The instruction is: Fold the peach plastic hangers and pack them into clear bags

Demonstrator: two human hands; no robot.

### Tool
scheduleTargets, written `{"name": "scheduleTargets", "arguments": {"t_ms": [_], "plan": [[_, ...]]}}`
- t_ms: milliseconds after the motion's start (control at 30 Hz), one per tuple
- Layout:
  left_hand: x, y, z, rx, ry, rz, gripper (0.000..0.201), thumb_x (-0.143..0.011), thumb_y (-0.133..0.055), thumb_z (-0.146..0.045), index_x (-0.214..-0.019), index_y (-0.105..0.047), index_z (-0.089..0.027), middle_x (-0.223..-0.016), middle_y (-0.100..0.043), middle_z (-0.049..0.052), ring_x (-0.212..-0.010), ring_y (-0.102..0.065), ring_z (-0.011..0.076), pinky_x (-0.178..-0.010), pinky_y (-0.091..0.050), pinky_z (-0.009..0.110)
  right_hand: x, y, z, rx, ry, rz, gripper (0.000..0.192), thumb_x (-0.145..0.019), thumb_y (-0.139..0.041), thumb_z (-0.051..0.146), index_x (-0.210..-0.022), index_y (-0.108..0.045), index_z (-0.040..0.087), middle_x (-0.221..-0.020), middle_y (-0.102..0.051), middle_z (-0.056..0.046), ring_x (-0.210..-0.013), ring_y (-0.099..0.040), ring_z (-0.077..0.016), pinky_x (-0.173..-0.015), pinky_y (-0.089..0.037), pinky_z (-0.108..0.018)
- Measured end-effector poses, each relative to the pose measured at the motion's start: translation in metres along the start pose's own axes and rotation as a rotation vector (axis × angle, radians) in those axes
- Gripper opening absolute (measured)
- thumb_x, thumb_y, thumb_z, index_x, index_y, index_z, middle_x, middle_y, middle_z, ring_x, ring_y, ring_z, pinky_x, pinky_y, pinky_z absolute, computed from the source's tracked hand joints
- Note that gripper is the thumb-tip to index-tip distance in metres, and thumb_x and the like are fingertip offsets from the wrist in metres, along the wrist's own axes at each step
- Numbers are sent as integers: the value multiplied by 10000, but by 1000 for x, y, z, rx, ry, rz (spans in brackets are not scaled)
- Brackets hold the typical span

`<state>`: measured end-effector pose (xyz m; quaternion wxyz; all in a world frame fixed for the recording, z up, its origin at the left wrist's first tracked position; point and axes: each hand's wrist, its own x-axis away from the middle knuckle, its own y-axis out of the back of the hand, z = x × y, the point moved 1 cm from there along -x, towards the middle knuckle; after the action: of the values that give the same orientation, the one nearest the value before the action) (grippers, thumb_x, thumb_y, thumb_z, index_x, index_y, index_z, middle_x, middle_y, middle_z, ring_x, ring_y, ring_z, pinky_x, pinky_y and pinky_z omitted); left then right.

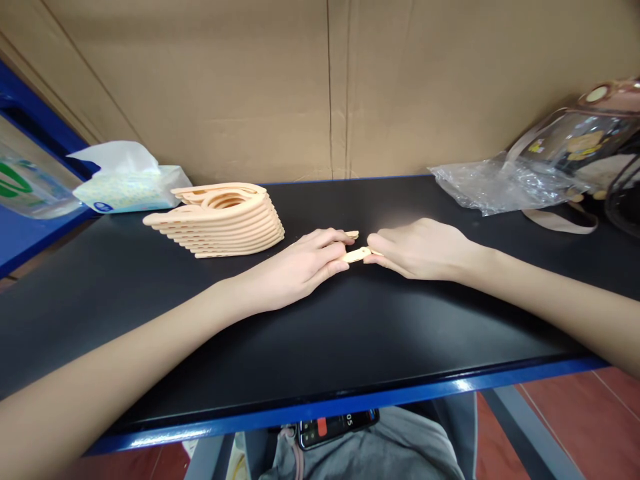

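Over the black tabletop point(310, 360), we are gripping a slim pale-peach piece point(357, 255), our left hand point(317, 261) holding one end and our right hand point(423, 250) pinching the other, right of the stack of peach plastic pieces point(235, 230).

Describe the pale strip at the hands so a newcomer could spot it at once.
On the black tabletop, find the left hand and right hand, nearly meeting around the middle. The pale strip, partly covered, bridges the gap between them. Unlike the thick peach stack to its left, it is held by both hands; the pale bit behind it shows only at the left hand.
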<state>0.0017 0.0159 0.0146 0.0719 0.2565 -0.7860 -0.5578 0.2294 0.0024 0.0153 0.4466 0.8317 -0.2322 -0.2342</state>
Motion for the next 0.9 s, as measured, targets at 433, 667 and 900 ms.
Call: {"name": "scheduleTargets", "arguments": {"t_ms": [433, 667, 900], "plan": [[2, 1, -1, 8, -1, 7, 323, -1034, -332, -335, -1165, -592, -193, -1442, -451, 88, -1344, -407, 220, -1138, -333, 400, 0, 4, -1, -263, -42, -73, 464, -1011, -282, 459, -769, -565, 182, -651, -574, -5, -528, -478, -119, -485, -160, -248], [2, 0, 0, 1, -21, 6, 313, -1032, -340, -330, -1093, -608, -180, -1407, -470, 95, -1325, -423, 220, -1131, -347, 405, 0, -1, -3, -368, -82, -106, 436, -981, -345, 469, -730, -567, 190, -620, -547, 14, -528, -447, -110, -490, -157, -247], [1, 1, -1, 19, -13, 9, 324, -1031, -339, -337, -1110, -616, -189, -1408, -477, 90, -1318, -430, 228, -1126, -349, 412, 0, -4, -2, -357, -93, -156, 428, -963, -376, 463, -700, -576, 190, -585, -529, 16, -515, -432, -108, -487, -151, -249]]}}
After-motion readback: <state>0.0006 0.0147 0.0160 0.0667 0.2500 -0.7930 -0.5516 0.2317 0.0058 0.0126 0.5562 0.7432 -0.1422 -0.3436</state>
